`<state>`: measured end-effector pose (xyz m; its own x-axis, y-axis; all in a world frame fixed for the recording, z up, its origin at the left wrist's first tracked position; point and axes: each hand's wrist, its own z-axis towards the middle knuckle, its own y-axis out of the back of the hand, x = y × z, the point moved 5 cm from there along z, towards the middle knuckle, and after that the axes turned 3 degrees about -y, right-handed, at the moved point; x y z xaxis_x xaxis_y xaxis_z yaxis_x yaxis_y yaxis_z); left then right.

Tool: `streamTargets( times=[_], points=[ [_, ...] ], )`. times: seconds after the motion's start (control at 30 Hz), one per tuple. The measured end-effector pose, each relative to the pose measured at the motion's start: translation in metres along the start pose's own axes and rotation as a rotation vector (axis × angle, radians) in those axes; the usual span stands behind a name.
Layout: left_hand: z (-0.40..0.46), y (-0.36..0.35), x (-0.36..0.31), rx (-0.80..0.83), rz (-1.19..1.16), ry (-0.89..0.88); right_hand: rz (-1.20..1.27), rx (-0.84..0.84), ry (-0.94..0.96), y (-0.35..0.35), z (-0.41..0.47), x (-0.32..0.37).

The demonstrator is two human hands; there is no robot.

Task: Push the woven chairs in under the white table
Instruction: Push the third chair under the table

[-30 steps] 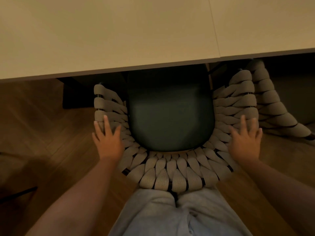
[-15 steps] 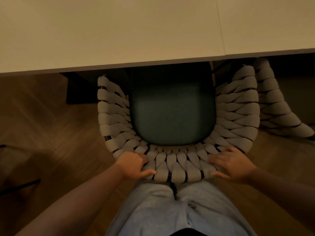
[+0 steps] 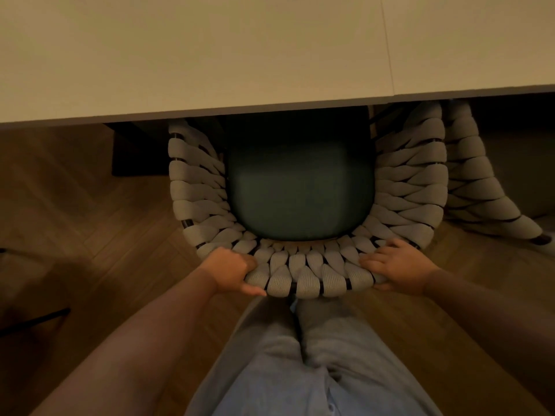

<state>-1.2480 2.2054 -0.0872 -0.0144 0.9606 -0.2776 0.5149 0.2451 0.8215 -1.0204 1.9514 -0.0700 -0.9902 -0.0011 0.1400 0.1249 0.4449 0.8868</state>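
our left hand (image 3: 229, 273) curls round the near rim of the woven chair (image 3: 303, 279), whose front sits under the white table (image 3: 210, 55); our right hand (image 3: 396, 267) grips likewise. the frame seems stiff, the padded cord grippy, so we judge the back rim the best hold.

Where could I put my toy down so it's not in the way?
The white table top is bare right up to its near edge. The wooden floor left of the woven chair is open too. It is crowded on the right, where a second woven chair sits right beside the first, and at the back rim, where the left hand and right hand grip.
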Motion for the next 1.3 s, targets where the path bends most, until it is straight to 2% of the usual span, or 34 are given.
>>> streamTargets(
  times=[0.3, 0.53, 0.8, 1.03, 1.3],
  points=[
    [0.008, 0.009, 0.01, 0.052, -0.056, 0.076, 0.021, 0.046, -0.079, 0.009, 0.009, -0.004],
    [0.015, 0.021, 0.012, 0.024, -0.028, 0.048, -0.008, 0.054, -0.09, 0.014, 0.013, -0.015],
    [0.042, 0.056, 0.019, -0.008, 0.049, 0.095, -0.03, 0.08, -0.173, 0.027, 0.017, -0.049],
    [0.061, 0.079, 0.016, 0.033, 0.17, 0.143, 0.005, -0.009, -0.279, 0.036, 0.024, -0.075],
    [0.067, 0.077, 0.014, 0.038, 0.191, 0.149, 0.068, -0.08, -0.392, 0.029, 0.025, -0.073]
  ],
)
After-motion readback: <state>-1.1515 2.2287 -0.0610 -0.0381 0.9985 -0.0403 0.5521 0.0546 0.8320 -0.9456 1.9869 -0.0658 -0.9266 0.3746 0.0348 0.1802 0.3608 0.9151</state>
